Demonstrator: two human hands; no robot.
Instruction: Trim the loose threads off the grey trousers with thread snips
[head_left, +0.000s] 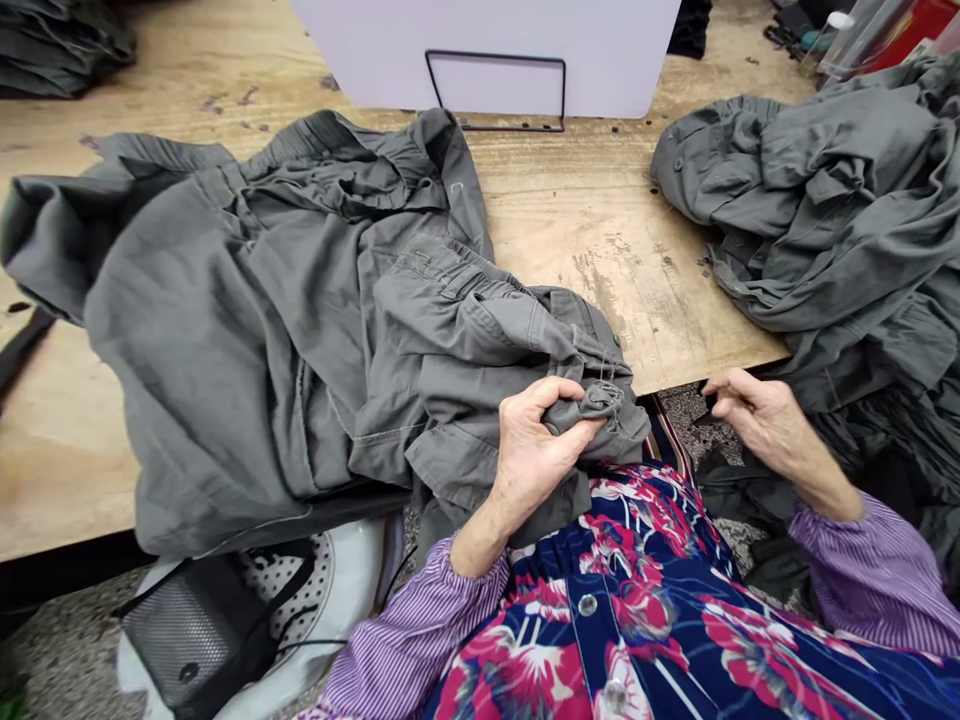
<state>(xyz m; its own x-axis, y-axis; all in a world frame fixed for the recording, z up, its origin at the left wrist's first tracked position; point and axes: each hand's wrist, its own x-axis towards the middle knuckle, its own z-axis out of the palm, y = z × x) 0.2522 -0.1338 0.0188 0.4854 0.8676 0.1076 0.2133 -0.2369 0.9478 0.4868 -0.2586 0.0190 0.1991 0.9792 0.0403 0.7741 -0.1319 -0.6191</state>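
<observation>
A pair of grey trousers [225, 300] with a gathered waistband lies across the table, its near part hanging over the front edge. My left hand [532, 440] pinches a bunched bit of this cloth between thumb and fingers. Loose threads [604, 395] stick out of the pinched bunch. Off to the right, apart from the cloth, my right hand [765, 425] is closed with its fingers curled in. A small dark tip shows at its fingers, too little to name.
A heap of grey garments [832, 200] covers the table's right side and hangs down. Folded dark cloth [60, 45] lies at back left. A white board [487, 30] with a black wire stand [495, 55] is behind. Below left are a black mesh-sided bag [187, 630] and a white plastic seat [345, 570].
</observation>
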